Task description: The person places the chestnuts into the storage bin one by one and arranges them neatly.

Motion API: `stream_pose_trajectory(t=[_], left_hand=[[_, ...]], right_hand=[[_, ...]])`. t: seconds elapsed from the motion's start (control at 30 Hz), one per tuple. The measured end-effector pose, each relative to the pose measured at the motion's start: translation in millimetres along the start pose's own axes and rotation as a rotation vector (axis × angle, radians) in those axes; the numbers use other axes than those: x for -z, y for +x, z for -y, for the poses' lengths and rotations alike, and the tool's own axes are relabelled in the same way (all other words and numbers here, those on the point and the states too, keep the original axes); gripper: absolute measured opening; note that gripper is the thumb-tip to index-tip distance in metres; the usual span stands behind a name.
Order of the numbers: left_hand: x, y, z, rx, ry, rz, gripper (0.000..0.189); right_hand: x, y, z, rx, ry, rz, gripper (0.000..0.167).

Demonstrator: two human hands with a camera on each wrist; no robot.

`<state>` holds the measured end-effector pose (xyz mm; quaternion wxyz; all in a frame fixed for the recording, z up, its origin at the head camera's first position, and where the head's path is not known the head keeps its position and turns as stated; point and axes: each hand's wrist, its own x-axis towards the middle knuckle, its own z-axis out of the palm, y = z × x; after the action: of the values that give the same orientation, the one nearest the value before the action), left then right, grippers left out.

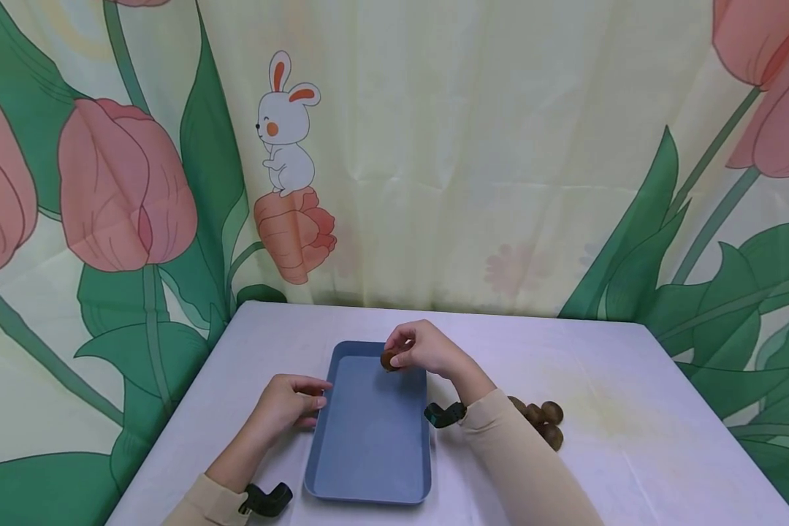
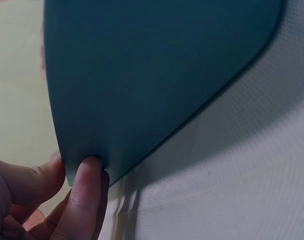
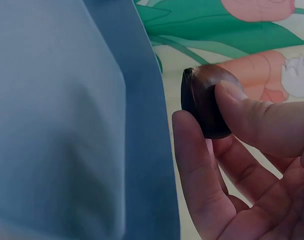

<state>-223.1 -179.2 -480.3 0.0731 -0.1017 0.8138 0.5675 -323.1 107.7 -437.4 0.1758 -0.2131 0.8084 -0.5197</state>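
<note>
Now R hand (image 1: 427, 348) pinches glossy, rounded dk-brown chestnut-like piece (image 3: 200, 97) & L hand (image 1: 284, 400) pinches blue tray (image 1: 371, 446) rim.

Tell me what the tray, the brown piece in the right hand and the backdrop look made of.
Tray: probably plastic, matte to satin; smooth, evenly coloured, with rounded corners.
Brown piece: looks like a natural nut, slightly glossy; a soft highlight lies on its curve, though imitation is possible.
Backdrop: probably printed cloth, mostly matte; soft folds and creases show.

Long, plain beige sleeves (image 1: 522, 456); two black, bent wrist cameras (image 1: 269, 500).
</note>
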Motion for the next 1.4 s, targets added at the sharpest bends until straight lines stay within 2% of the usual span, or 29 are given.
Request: stream_pose_trajectory(t=[0.43,0.67,1.07,1.4], left_hand=[[1.0,1.7,2.1,-0.005,0.004,0.004,0.026],[2.1,3.1,2.7,0.024,0.018,0.0,0.025],[0.6,3.1,0.7,0.006,-0.002,0.01,0.026],[0.7,2.6,0.3,0.012,-0.004,0.012,0.026]], right_hand=[[-30,25.9,7,0.025,-0.001,-0.028,0.018],[-46,36.6,2,-0.036,-0.002,-0.041,0.018],[-60,38.5,-8,-0.134,-0.054,-0.126,0.017],[-62,38.4,-9,-0.111,-0.142,-0.163,0.015]])
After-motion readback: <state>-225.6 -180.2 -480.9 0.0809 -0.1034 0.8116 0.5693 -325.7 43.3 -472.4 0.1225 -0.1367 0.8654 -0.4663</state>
